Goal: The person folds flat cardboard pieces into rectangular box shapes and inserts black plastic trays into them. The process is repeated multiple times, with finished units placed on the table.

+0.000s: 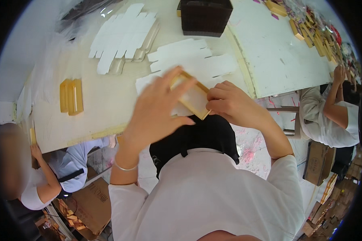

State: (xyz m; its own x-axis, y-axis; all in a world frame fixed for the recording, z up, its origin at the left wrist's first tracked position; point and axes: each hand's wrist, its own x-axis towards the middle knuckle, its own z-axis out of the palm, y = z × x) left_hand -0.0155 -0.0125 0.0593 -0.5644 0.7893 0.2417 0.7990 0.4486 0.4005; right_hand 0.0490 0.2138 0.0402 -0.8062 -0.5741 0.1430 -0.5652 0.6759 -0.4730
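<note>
A shallow rectangular box with gold edges and a pale inside is tilted between my hands, just over the near edge of the table. My right hand is closed on its right corner, the fingers pinching the rim. My left hand is partly blurred, with its fingers spread across the box's far left side and its thumb stretched out. Whether the left fingertips touch the rim is hard to make out. Beyond the box lie flat white card blanks with tabbed edges.
Another stack of white card blanks lies farther left. Two gold boxes stand near the left edge. A dark brown box sits at the back. Gold boxes are heaped far right. One person works on either side.
</note>
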